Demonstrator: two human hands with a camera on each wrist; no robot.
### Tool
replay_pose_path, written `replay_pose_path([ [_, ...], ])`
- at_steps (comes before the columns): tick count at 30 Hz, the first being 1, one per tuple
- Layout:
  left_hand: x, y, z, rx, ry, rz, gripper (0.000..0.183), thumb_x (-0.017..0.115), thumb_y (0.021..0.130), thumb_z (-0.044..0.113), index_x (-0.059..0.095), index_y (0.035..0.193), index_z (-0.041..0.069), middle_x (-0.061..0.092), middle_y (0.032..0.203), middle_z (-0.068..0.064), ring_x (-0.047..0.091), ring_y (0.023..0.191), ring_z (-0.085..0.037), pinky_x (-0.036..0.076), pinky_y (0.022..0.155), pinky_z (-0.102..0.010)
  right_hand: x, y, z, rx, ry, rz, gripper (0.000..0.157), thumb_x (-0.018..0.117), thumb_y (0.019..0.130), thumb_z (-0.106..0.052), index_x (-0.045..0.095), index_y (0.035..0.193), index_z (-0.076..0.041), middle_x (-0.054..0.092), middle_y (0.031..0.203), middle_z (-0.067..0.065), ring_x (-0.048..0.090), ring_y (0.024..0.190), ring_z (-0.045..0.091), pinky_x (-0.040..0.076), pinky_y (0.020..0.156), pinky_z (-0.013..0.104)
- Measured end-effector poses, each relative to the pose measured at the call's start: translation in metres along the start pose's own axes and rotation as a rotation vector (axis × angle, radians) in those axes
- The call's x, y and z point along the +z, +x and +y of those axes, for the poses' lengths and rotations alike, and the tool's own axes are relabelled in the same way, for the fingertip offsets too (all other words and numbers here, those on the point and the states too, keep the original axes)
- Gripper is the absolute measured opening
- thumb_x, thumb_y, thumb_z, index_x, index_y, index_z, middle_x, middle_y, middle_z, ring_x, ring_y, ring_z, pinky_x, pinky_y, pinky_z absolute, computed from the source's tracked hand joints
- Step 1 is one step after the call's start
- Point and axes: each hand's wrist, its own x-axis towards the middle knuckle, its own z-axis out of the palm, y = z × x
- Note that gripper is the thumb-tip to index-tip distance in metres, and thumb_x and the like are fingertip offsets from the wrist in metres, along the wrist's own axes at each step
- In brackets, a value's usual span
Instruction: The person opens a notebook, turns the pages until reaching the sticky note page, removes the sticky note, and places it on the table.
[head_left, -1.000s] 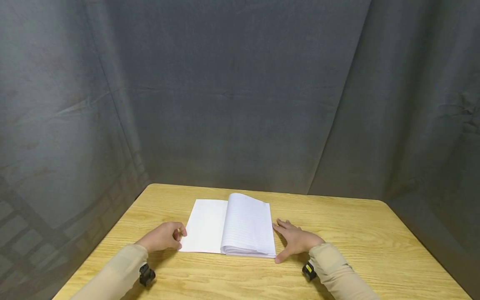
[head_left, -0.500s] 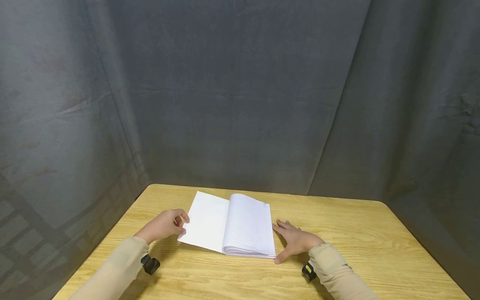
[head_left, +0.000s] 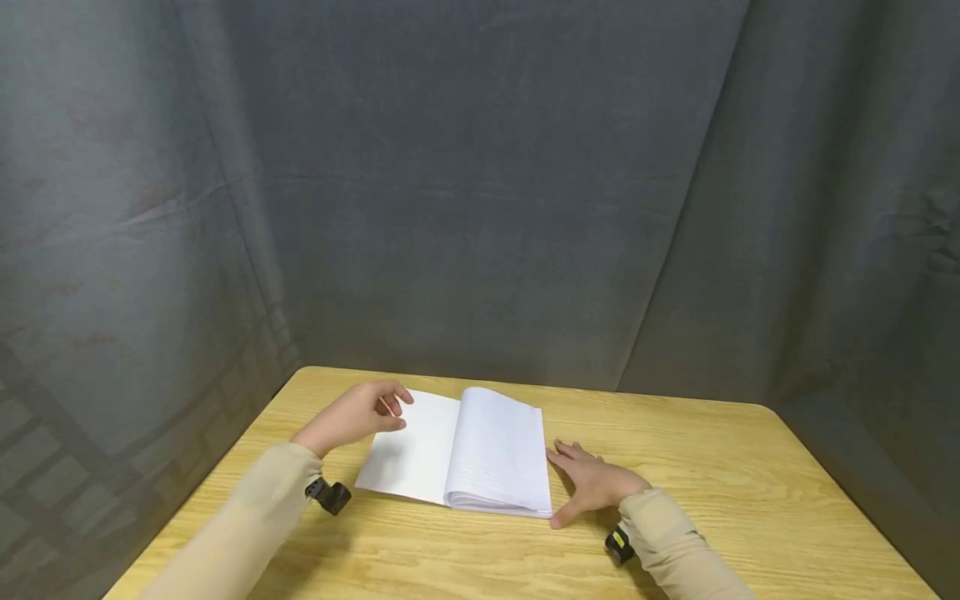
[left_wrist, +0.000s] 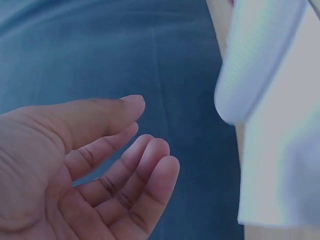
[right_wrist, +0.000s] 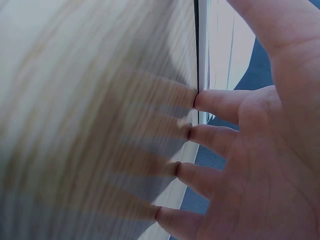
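Observation:
An open notebook (head_left: pixel 498 454) lies on the wooden table, its lined pages bulging in a curl near the spine. To the left extends its blank white inside cover (head_left: pixel 408 458). Over the outer part of that cover hovers my left hand (head_left: pixel 367 414), fingers loosely bent and apart from the paper. The left wrist view shows nothing between the thumb and fingers (left_wrist: pixel 165 180). My right hand (head_left: pixel 592 483) rests at the notebook's right edge, fingers spread on the table. Its thumb is by the near right corner, and the right wrist view has the index finger (right_wrist: pixel 215 102) against the edge.
The notebook lies on a light wood table (head_left: pixel 705 467) with rounded far corners. Grey cloth (head_left: pixel 465 208) hangs behind the table and along both sides. Each wrist wears a small black camera, such as the left one (head_left: pixel 328 495).
My left hand has let go of the cover's left edge after lifting it slightly, and has moved up and right over it. The right hand stays at the notebook's right edge.

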Motion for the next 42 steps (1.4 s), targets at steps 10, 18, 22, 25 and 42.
replay_pose_path([
  [10,0.023,0.024,0.04,0.164,-0.055,-0.043,0.025,0.073,0.082,0.008,0.066,0.106,0.009,0.061,0.085,0.0,0.059,0.077,-0.011,0.05,0.067,-0.025,0.0,-0.001,-0.001,0.0,0.009,0.001,0.111,0.082,0.07,-0.049,0.023,0.151,-0.001,0.011,0.158,0.027,0.006,0.143,0.053,0.009,0.105,0.075],
  [18,0.046,0.037,0.065,0.197,-0.084,-0.098,0.024,0.073,0.082,0.008,0.067,0.105,0.011,0.062,0.086,0.001,0.061,0.08,-0.01,0.051,0.069,-0.024,0.001,0.0,0.0,0.001,-0.007,0.005,0.112,0.082,0.069,-0.049,0.023,0.151,-0.001,0.011,0.158,0.026,0.007,0.142,0.053,0.01,0.104,0.075],
  [22,0.059,0.042,0.07,0.197,-0.077,-0.134,0.023,0.073,0.082,0.007,0.067,0.103,0.013,0.062,0.085,0.001,0.061,0.08,-0.01,0.051,0.07,-0.025,0.001,0.001,0.0,0.01,-0.015,0.011,0.113,0.083,0.069,-0.05,0.024,0.151,-0.001,0.012,0.158,0.026,0.008,0.142,0.053,0.011,0.104,0.075],
  [25,0.07,0.046,0.072,0.182,-0.067,-0.17,0.022,0.074,0.082,0.008,0.067,0.102,0.014,0.062,0.084,0.003,0.061,0.079,-0.009,0.051,0.07,-0.025,0.001,0.002,-0.001,0.019,-0.021,0.016,0.113,0.083,0.068,-0.05,0.025,0.151,-0.001,0.013,0.158,0.026,0.009,0.142,0.054,0.012,0.105,0.075],
  [42,0.117,0.047,0.063,0.14,-0.072,-0.299,0.023,0.075,0.08,0.006,0.067,0.101,0.007,0.059,0.076,0.004,0.058,0.067,-0.004,0.047,0.063,-0.02,0.002,0.002,0.0,0.015,-0.038,0.032,0.112,0.083,0.067,-0.049,0.027,0.15,0.0,0.016,0.157,0.028,0.011,0.142,0.053,0.015,0.106,0.072],
])
